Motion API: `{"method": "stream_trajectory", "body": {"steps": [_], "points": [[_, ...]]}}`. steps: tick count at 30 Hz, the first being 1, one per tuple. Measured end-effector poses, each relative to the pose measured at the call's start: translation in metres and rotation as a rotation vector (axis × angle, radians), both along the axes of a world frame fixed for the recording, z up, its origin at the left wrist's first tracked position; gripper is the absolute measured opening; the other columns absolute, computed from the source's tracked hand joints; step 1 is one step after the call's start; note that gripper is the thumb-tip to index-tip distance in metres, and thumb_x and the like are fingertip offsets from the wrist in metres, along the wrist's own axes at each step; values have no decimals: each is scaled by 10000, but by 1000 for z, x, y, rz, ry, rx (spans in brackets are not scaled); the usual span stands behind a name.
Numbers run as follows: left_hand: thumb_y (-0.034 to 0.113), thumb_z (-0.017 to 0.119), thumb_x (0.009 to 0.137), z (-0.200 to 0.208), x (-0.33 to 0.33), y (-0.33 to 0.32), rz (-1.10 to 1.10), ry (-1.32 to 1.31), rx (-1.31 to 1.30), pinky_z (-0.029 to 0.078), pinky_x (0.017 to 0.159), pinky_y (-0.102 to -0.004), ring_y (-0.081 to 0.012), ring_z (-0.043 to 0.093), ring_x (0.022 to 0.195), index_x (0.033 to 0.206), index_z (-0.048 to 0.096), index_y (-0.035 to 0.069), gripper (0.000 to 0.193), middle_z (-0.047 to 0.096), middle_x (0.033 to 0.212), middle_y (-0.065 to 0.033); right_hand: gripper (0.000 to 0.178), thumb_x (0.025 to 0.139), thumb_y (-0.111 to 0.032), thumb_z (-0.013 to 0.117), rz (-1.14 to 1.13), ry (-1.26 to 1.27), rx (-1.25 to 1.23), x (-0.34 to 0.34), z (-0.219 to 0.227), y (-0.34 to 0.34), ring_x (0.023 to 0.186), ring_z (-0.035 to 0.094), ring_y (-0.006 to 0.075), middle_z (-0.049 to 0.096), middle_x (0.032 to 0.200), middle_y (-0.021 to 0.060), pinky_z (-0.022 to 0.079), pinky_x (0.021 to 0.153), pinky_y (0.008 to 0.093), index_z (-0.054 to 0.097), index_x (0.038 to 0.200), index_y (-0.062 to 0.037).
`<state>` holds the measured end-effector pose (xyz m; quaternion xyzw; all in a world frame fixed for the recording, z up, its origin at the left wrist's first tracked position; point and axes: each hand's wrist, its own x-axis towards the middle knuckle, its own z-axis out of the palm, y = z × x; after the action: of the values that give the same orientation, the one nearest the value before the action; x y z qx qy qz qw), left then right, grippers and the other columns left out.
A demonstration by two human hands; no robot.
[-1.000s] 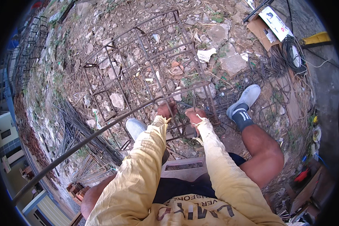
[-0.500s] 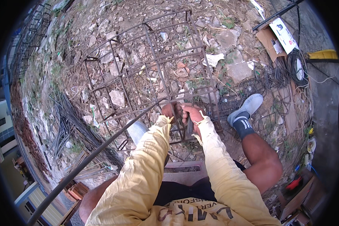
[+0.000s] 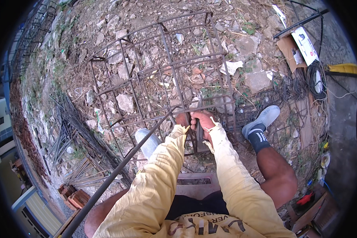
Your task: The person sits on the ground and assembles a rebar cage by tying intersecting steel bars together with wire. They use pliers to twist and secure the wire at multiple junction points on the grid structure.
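In front of me lies a cage of rusty steel bars (image 3: 173, 63), tied with crossing stirrups. Both my hands are at its near side. My left hand (image 3: 182, 119) is closed by a bar joint; what its fingers pinch is hidden. Beside it, my right hand (image 3: 203, 120) is curled around a dark, long-handled tool (image 3: 200, 137), whose head I cannot make out. A long dark steel bar (image 3: 119, 168) slants from the lower left up to the cage, its far end close to my left hand.
Broken stones and dry weeds cover the ground under the cage. A bundle of thin rods (image 3: 89, 137) lies left, near stacked bricks (image 3: 78, 197). On the right are an opened cardboard box (image 3: 291, 51) and coiled black cable (image 3: 315, 81). My shoes (image 3: 261, 119) flank the cage's near end.
The view has shifted slightly, so the cage sits a little lower and further right. Both hands stay together at the same joint, with only small finger movement.
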<state>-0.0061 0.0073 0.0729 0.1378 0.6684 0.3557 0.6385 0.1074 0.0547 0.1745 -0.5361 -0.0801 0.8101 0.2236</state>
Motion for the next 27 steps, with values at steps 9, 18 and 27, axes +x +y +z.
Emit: {"method": "stream_trajectory", "body": {"steps": [9,18,27], "points": [[194,507,887,-30,-8,-11,162,-480,34,380,339,-309,-148,476,381,963,586,29,198,507,548,-29,174,815,-118,647,162,54,-27,6,-3,12,534,552,145,569,648,42,481,469,274,602,952,-21],[284,476,915,-25,-13,-1,106,-392,4,403,383,-318,-153,505,429,957,596,33,281,546,589,-45,147,803,-88,647,164,45,24,4,-11,8,572,559,130,564,669,41,475,472,266,604,920,-11],[365,469,932,-12,-48,-5,180,88,-254,427,441,-335,-163,531,492,953,615,47,351,586,658,-63,295,822,-66,602,392,-221,164,10,-26,-1,575,512,93,570,811,24,413,454,247,597,1113,-15]]}}
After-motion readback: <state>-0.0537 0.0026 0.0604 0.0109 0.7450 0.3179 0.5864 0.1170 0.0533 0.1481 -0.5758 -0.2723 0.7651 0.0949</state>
